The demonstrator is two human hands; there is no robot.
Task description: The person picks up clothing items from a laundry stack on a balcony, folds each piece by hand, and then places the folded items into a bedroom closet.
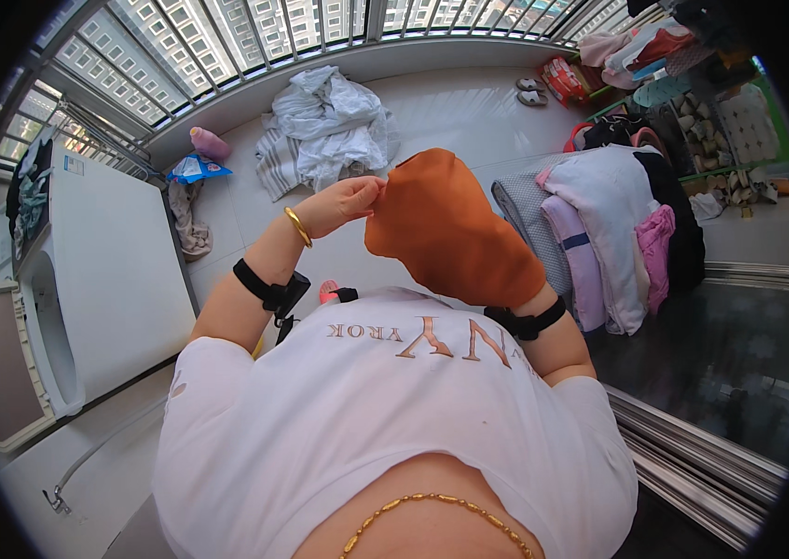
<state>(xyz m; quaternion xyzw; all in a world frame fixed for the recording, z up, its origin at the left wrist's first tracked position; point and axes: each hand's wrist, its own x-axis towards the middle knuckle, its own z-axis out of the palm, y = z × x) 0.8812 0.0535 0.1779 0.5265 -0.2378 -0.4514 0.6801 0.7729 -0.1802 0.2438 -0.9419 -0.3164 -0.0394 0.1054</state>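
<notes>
An orange-brown piece of cloth [450,230], perhaps a sleeve or small garment, hangs in front of my chest. My left hand [347,205] pinches its left edge between thumb and fingers. The cloth covers my right hand down to the wrist, so those fingers are hidden; only my right forearm [555,342] shows below it. On the floor beyond my left hand lies a heap of white fabric [331,115] with a grey-striped piece. Right of the cloth is a pile of folded laundry [597,209] in white, lilac, pink and black.
At left stands a white washing machine [111,258], lid raised, with dark clothes on it. Near it are a pink bottle [210,142], a blue packet [197,169] and a beige cloth [190,227]. Slippers [531,92] lie by the railing wall. A shoe rack [709,133] stands right.
</notes>
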